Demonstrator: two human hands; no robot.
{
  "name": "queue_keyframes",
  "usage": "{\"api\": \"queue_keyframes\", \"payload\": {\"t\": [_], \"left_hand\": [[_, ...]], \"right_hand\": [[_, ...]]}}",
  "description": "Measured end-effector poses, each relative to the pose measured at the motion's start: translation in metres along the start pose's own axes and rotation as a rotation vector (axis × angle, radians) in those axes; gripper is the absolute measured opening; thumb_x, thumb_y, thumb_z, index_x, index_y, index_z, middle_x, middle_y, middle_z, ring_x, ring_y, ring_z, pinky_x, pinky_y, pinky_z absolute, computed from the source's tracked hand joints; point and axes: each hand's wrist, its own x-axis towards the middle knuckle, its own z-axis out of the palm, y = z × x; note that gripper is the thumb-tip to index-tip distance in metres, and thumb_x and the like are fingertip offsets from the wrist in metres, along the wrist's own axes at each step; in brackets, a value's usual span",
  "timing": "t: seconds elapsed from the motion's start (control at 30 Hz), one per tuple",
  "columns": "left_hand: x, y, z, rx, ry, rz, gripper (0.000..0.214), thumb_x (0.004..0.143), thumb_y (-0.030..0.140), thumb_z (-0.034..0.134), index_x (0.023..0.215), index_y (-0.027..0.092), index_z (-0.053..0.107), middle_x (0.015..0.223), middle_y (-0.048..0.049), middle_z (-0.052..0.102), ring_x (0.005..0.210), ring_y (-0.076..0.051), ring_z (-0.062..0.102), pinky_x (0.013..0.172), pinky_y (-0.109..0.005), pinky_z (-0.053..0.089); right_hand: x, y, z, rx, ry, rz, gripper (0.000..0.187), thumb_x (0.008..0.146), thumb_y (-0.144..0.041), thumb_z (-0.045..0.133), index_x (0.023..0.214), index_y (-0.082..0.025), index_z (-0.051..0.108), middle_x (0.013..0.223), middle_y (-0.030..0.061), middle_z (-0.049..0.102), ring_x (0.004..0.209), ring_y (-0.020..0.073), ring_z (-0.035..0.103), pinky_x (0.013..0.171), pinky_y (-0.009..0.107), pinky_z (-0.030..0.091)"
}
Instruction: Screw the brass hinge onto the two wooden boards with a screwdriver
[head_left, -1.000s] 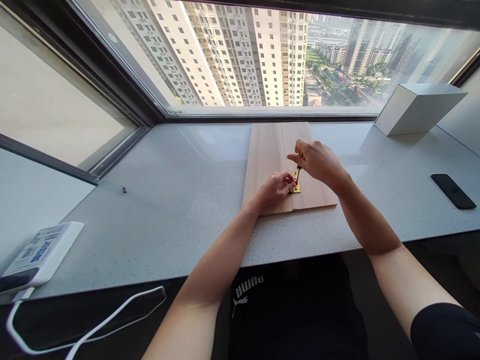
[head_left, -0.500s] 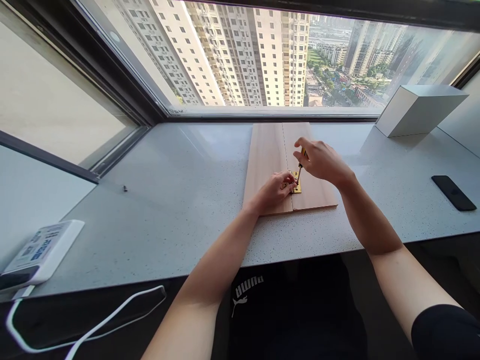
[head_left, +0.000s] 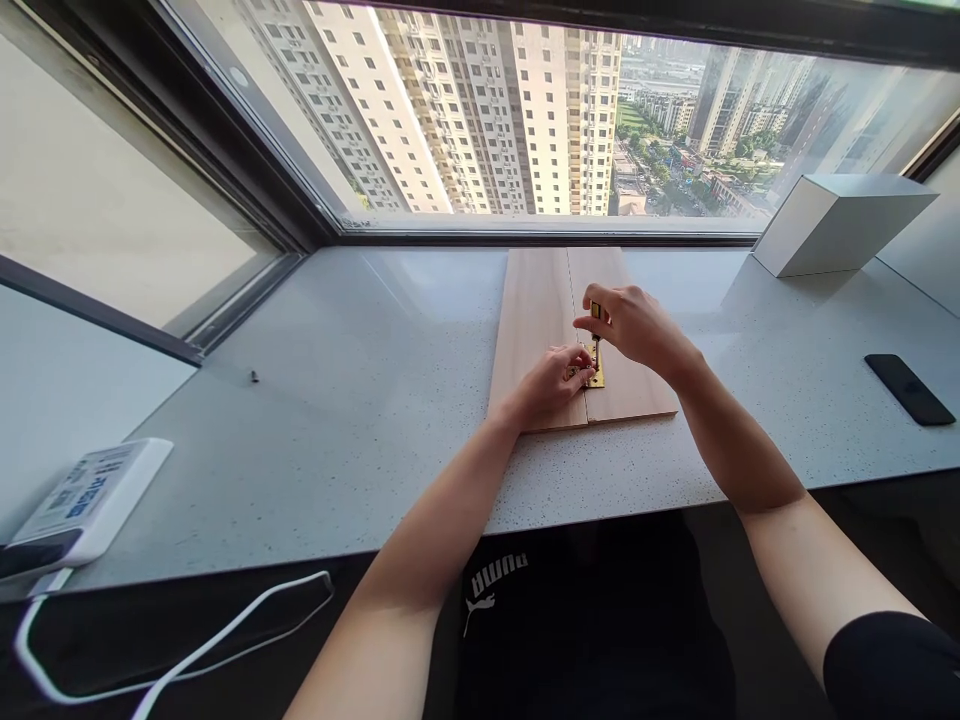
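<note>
Here, right fingers [head_left: 626, 318] closed round screwdriver [head_left: 597, 330]; left fingers [head_left: 576, 362] pinched at brass hinge [head_left: 596, 372], hold hidden.

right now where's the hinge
In the head view, the brass hinge sits at the seam of the wood boards, beside the left hand and just below the screwdriver in the right hand.

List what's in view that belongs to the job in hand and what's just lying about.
Part of the job:
right hand gripping a yellow-handled screwdriver
left hand at the brass hinge
two wooden boards laid edge to edge

Just lying about:
black smartphone
white box
white power strip
white cable
small dark bit
</note>
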Motion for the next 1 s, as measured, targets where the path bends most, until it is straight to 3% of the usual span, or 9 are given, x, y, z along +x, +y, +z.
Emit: {"api": "queue_keyframes", "payload": {"t": [0.2, 0.33, 0.43, 0.5, 0.6, 0.7, 0.77, 0.87, 1.0], "left_hand": [[-0.002, 0.002, -0.002, -0.043, -0.032, -0.013, 0.018, 0.109, 0.041, 0.068, 0.108, 0.023, 0.072, 0.11, -0.0105, 0.083, 0.106, -0.028, 0.077, 0.096, -0.046, 0.067], [-0.002, 0.002, -0.001, -0.012, -0.017, -0.012, 0.019, 0.109, 0.042, 0.069, 0.108, 0.024, 0.073, 0.111, -0.011, 0.083, 0.111, -0.03, 0.076, 0.102, -0.049, 0.065], [-0.001, -0.001, 0.0, -0.02, -0.013, -0.021, 0.019, 0.109, 0.043, 0.07, 0.108, 0.024, 0.073, 0.112, -0.011, 0.083, 0.111, -0.029, 0.077, 0.102, -0.048, 0.065], [0.0, -0.002, 0.001, -0.027, -0.014, -0.026, 0.02, 0.109, 0.043, 0.07, 0.108, 0.024, 0.073, 0.113, -0.0111, 0.083, 0.109, -0.028, 0.078, 0.101, -0.047, 0.066], [0.001, -0.003, 0.0, -0.023, -0.022, -0.023, 0.022, 0.108, 0.045, 0.071, 0.108, 0.024, 0.073, 0.114, -0.0115, 0.084, 0.109, -0.028, 0.078, 0.1, -0.047, 0.066], [0.002, -0.005, 0.001, -0.023, -0.013, -0.014, 0.023, 0.108, 0.046, 0.072, 0.106, 0.024, 0.073, 0.111, -0.0113, 0.084, 0.107, -0.029, 0.078, 0.1, -0.047, 0.067], [0.002, -0.006, 0.002, -0.041, -0.002, -0.008, 0.022, 0.108, 0.045, 0.073, 0.104, 0.024, 0.073, 0.11, -0.0109, 0.084, 0.108, -0.029, 0.079, 0.1, -0.047, 0.067], [0.002, -0.005, 0.003, -0.064, 0.0, -0.012, 0.018, 0.107, 0.041, 0.074, 0.104, 0.023, 0.072, 0.112, -0.0104, 0.084, 0.111, -0.028, 0.08, 0.099, -0.045, 0.067], [0.001, 0.0, 0.002, -0.058, -0.016, -0.04, 0.015, 0.107, 0.037, 0.072, 0.105, 0.023, 0.071, 0.113, -0.0109, 0.083, 0.109, -0.027, 0.08, 0.093, -0.042, 0.066]], "right_hand": [[-0.005, 0.003, -0.004, 0.096, -0.053, -0.072, 0.046, 0.12, -0.024, 0.042, 0.159, -0.01, 0.063, 0.123, 0.0177, 0.082, 0.104, 0.0286, 0.072, 0.087, 0.04, 0.049], [0.004, 0.011, 0.001, 0.123, -0.045, -0.111, 0.046, 0.12, -0.025, 0.049, 0.163, -0.016, 0.064, 0.103, 0.0093, 0.083, 0.087, 0.0245, 0.07, 0.085, 0.038, 0.051], [0.009, 0.015, 0.003, 0.023, 0.039, -0.016, 0.032, 0.12, -0.034, 0.061, 0.143, -0.017, 0.077, 0.092, 0.0071, 0.081, 0.08, 0.0239, 0.068, 0.082, 0.038, 0.049], [0.009, 0.017, 0.001, -0.032, 0.056, 0.053, 0.033, 0.121, -0.041, 0.062, 0.133, -0.015, 0.08, 0.089, 0.0084, 0.081, 0.079, 0.0251, 0.067, 0.08, 0.038, 0.049], [0.005, 0.02, -0.005, -0.004, 0.013, 0.06, 0.042, 0.122, -0.038, 0.054, 0.147, -0.012, 0.075, 0.101, 0.0125, 0.084, 0.093, 0.0293, 0.073, 0.087, 0.04, 0.052], [0.001, 0.023, -0.009, 0.064, -0.044, -0.01, 0.054, 0.12, -0.026, 0.047, 0.169, -0.007, 0.06, 0.117, 0.0172, 0.086, 0.111, 0.0321, 0.075, 0.099, 0.044, 0.054], [0.002, 0.026, -0.009, 0.108, -0.07, -0.07, 0.057, 0.118, -0.024, 0.048, 0.173, -0.01, 0.056, 0.117, 0.0153, 0.086, 0.107, 0.0301, 0.075, 0.099, 0.043, 0.055], [0.006, 0.029, -0.006, 0.14, -0.049, -0.116, 0.051, 0.117, -0.027, 0.057, 0.167, -0.022, 0.065, 0.109, 0.0084, 0.085, 0.094, 0.0262, 0.072, 0.094, 0.041, 0.055], [0.009, 0.026, -0.002, 0.041, 0.051, -0.018, 0.027, 0.115, -0.044, 0.068, 0.127, -0.024, 0.081, 0.088, 0.0065, 0.078, 0.077, 0.0254, 0.061, 0.082, 0.041, 0.05]]}}
